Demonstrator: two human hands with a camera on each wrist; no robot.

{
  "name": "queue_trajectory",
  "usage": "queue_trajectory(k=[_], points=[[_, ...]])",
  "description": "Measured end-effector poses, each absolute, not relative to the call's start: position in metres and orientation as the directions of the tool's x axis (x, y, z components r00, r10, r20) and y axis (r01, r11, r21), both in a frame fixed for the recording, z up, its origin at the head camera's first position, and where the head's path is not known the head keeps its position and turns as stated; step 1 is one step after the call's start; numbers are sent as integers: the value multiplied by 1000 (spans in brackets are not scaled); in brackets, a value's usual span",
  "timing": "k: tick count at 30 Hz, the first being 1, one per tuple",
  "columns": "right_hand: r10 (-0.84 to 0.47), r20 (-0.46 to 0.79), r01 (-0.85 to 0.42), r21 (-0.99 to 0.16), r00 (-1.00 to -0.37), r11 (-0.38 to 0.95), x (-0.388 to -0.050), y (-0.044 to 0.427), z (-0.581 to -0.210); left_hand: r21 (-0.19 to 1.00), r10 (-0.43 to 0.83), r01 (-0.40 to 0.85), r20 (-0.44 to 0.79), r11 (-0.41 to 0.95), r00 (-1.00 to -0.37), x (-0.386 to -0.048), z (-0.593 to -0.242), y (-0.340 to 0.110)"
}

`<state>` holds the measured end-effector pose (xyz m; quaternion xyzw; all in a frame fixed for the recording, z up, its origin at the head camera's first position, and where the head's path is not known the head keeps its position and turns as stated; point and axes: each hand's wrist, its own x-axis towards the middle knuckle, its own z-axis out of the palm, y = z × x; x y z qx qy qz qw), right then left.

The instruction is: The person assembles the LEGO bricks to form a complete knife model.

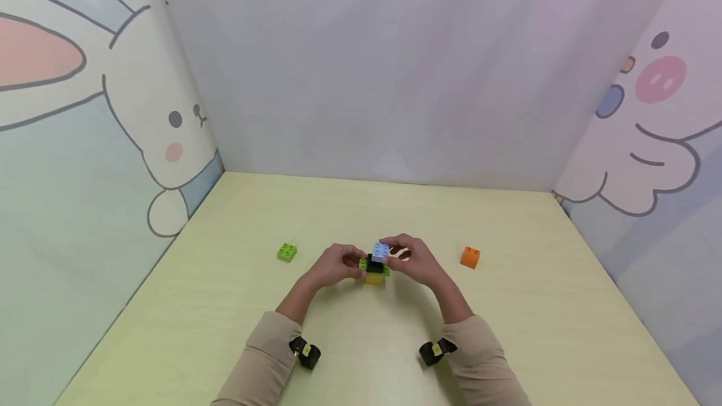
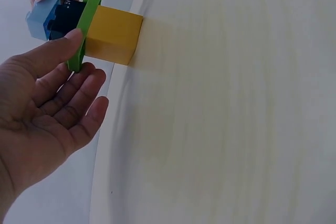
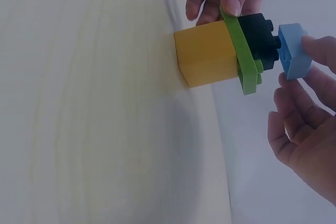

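Left wall: at the left of the head view you face a white cartoon rabbit [image 1: 158, 105] printed on the pale wall covering.
Left brick: a small lime-green plastic brick with studs [image 1: 287, 252] lies on the pale wooden tabletop [image 1: 361, 343], left of the frame's centre, well apart from the stack.
Your left hand: your left hand [image 1: 335, 266] pinches the near-left end of a flat green plastic plate [image 3: 239, 51] between thumb and fingers.
Stack: just below the frame's centre, between your hands, it is upright: yellow plastic block [image 3: 206, 54] lowest, green plate above, black studded brick [image 3: 257, 38] on top.
Blue brick: the light-blue plastic brick [image 1: 380, 252] is right at the black brick's studs, slightly tilted; you cannot tell whether they touch.
Your right hand: your right hand [image 1: 416, 262] grasps that blue brick between thumb and fingers.
Right brick: an orange plastic brick [image 1: 470, 257] lies right of centre, apart from your right hand.
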<state>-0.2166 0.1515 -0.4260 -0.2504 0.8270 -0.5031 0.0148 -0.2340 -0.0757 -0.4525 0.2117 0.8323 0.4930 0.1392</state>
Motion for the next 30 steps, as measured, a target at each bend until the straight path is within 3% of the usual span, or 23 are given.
queue_trajectory(k=[30], points=[[-481, 220, -443, -792, -848, 420, -223, 149, -433, 907, 458, 162, -38, 390, -888, -235, -456, -81]])
